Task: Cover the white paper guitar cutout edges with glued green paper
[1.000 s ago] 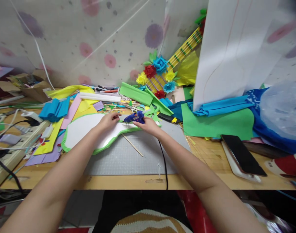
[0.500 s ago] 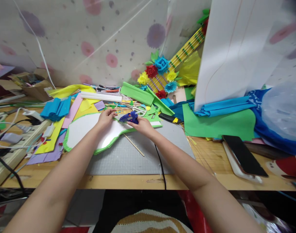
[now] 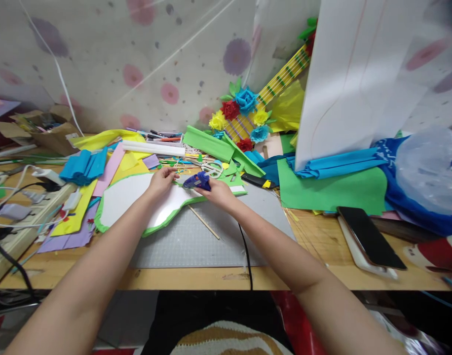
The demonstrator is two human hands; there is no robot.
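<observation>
"Holding anything mid-frame?"
"Right hand [image 3: 221,194] wraps a blue plastic glue gun [image 3: 197,181]; left hand [image 3: 161,182], centre-left, curls, grip unclear, over the white green-edged board [image 3: 124,197]."
"Surroundings?"
"Grey gridded mat [image 3: 174,254], wooden table [image 3: 167,279], flower-printed wall [image 3: 196,54] above."

The scene is lit evenly and fairly brightly, a soft sheen is caught by the tall, white, upright board [image 3: 331,93], the space beneath the pale wooden table [image 3: 167,279] is sunk in shadow, and the outer edges are stretched and blurred.
</observation>
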